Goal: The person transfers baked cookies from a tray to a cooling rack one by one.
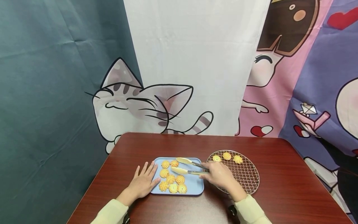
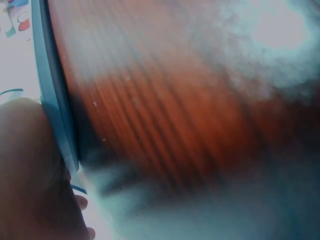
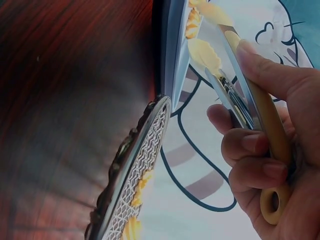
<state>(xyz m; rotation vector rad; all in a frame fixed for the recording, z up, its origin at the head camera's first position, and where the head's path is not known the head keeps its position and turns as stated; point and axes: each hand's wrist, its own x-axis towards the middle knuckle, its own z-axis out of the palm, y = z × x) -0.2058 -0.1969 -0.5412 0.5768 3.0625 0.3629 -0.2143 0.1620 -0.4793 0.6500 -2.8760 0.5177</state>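
Note:
My right hand (image 1: 219, 175) grips a pair of tongs (image 3: 265, 115) with cream tips and a metal shaft. The parted tips hang over the blue tray (image 1: 193, 188), near the cookies (image 1: 170, 179) on it; nothing shows between them. Several yellow swirl cookies lie in the tray's left half. At the tray's left edge rests my left hand (image 1: 142, 183), fingers spread and straight, the thumb reaching the rim. Beside the tray on the right stands a round wire rack (image 1: 246, 174), partly behind my right hand, with a row of 3 cookies (image 1: 227, 156) along its far side.
Tray and rack sit on a reddish-brown wooden table (image 1: 282, 180). Behind its far edge hangs a cloth backdrop (image 1: 195, 62) with a cartoon cat. In the left wrist view, the tray's side (image 2: 55, 90) rises next to the hand.

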